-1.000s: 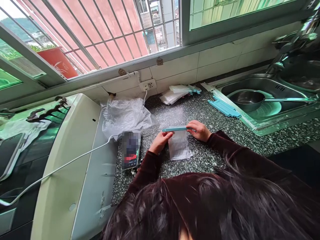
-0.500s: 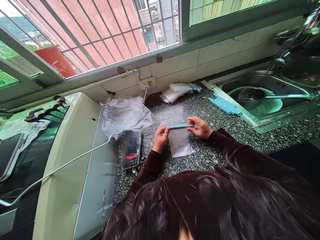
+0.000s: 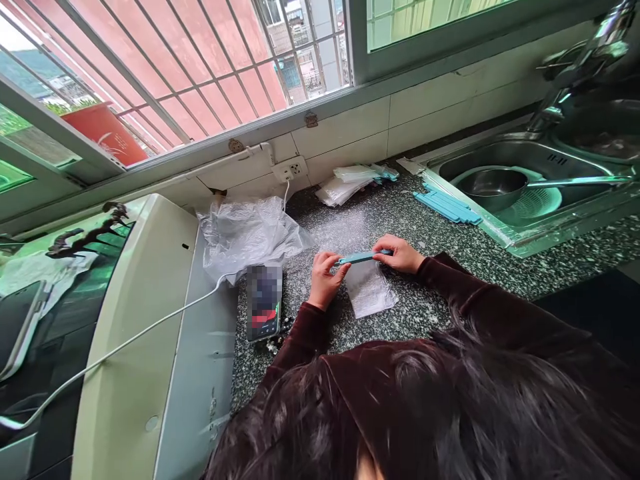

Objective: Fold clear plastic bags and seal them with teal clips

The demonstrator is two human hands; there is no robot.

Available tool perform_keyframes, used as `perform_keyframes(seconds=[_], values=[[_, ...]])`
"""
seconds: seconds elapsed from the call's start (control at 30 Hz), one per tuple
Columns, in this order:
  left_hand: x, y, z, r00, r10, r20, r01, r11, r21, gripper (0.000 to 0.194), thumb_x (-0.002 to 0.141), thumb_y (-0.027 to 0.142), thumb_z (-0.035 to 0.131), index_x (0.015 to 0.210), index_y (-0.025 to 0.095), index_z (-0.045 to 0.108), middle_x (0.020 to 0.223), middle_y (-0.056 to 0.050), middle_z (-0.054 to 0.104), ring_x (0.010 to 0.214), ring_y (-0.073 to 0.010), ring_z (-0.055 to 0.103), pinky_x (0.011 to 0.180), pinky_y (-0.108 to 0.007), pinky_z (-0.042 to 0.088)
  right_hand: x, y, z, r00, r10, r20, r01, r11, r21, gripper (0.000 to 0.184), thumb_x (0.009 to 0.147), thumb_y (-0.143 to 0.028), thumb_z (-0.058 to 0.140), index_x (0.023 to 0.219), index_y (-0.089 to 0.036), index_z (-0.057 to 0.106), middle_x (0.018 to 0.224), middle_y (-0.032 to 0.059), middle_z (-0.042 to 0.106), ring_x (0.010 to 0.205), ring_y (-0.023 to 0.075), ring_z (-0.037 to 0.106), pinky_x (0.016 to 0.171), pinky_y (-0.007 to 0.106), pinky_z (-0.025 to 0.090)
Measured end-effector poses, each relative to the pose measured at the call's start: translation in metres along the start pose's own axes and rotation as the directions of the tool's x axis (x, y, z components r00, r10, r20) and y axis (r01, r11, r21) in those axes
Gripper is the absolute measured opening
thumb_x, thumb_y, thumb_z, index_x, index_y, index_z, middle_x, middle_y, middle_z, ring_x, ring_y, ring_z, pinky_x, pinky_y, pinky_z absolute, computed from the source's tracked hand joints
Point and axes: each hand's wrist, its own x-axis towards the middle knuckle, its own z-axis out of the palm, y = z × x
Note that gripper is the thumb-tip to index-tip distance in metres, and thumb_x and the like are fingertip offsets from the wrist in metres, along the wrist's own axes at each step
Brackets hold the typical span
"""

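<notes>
We note the speckled counter running beneath and all round the grip. Off to its right sits the sink, with a pan inside, handle pointing away from the hands. Beyond the grip and left: crumpled plastic. Straight beyond: a pile of pouches, blue at one end. Beyond and right, near the sink, loose strips, blue. Left of the grip, a phone, lying flat. Left hand and right hand pinch opposite ends of one blue strip, thumbs and fingers closed narrow on it. Just on its near side we find a clear bag, upper edge meeting the strip; whether clamped, we cannot tell.
</notes>
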Motion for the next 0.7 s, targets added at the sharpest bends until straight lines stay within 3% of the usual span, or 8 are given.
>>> perform_keyframes(seconds=[0.7], values=[[-0.0033,0.0011,0.0006,1.0,0.012,0.025,-0.013,0.998,0.066,0.016,0.079,0.035,0.064,0.071,0.022,0.068,0.067,-0.002,0.06,0.074,-0.0184,0.049,0.073,-0.032,0.041,-0.0033,0.0031,0.0003,0.999,-0.038,0.035,0.043,0.99,-0.132,0.02,0.083,-0.035,0.054,0.073,-0.02,0.063,0.074,0.0063,0.065,0.075,0.02,0.051,0.072,0.035,0.043]])
